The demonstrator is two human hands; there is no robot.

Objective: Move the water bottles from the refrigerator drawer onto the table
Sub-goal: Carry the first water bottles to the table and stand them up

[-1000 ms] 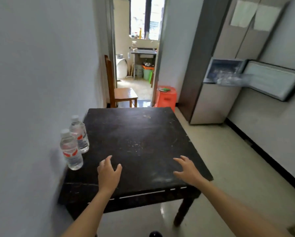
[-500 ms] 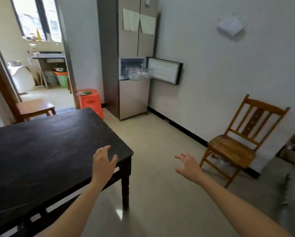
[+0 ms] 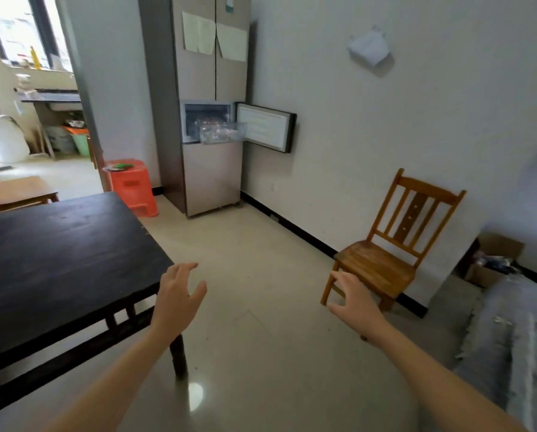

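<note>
The tall grey refrigerator [image 3: 211, 73] stands at the far wall with a small middle door [image 3: 265, 126] swung open to the right. A clear drawer [image 3: 223, 132] is pulled out of it and holds clear water bottles [image 3: 212, 130], too blurred to tell apart. The dark wooden table [image 3: 58, 266] fills the left side; no bottles show on the part in view. My left hand [image 3: 176, 294] hovers by the table's near right corner, fingers relaxed and holding nothing. My right hand [image 3: 354, 300] floats over the floor, fingers spread and holding nothing.
An orange plastic stool [image 3: 131, 185] stands between the table and the refrigerator. A wooden chair [image 3: 388, 244] sits against the right wall, a cardboard box [image 3: 491, 260] beyond it. Grey fabric [image 3: 516, 344] lies at the lower right. Another chair [image 3: 14, 191] and a doorway are at the far left.
The view has swung right from the table, where two bottles stood by the wall, toward the refrigerator. Both hands have left the tabletop and now hover over the floor.
</note>
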